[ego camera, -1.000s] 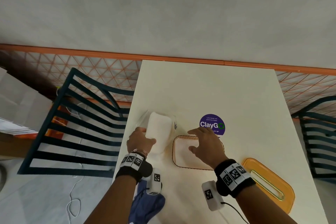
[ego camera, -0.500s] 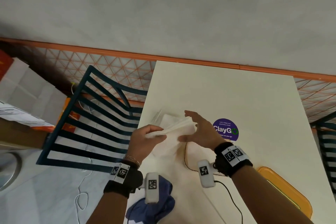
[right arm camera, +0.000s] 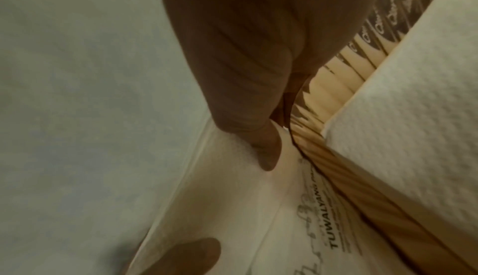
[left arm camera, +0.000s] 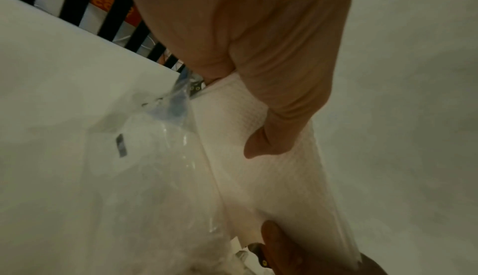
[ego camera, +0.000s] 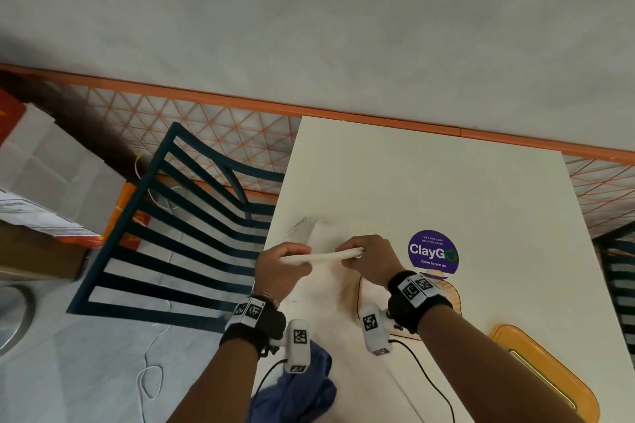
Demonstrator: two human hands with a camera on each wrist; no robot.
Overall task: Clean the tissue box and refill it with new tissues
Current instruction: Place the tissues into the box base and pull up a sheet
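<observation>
I hold a flat stack of white tissues [ego camera: 323, 256] level above the table, edge-on in the head view. My left hand [ego camera: 295, 259] pinches its left end and my right hand [ego camera: 354, 252] pinches its right end. In the left wrist view the embossed stack [left arm camera: 271, 187] runs under my thumb. The open tissue box base [ego camera: 360, 299], orange-rimmed, lies on the table under my right wrist, partly hidden. The right wrist view shows its rim [right arm camera: 362, 187] with white embossed paper [right arm camera: 401, 115] inside. Its orange lid [ego camera: 546, 374] lies at the near right.
The clear plastic tissue wrapper [ego camera: 305, 227] lies on the table beyond my hands, also seen below the stack [left arm camera: 155, 156]. A blue cloth [ego camera: 295, 388] hangs at the near table edge. A purple ClayGo sticker [ego camera: 433, 251] is on the table. A dark slatted chair [ego camera: 178, 227] stands left.
The tissue stack came out of the wrapper and off the table. My right hand left the box base and took hold of the stack's right end; both hands now hold it level.
</observation>
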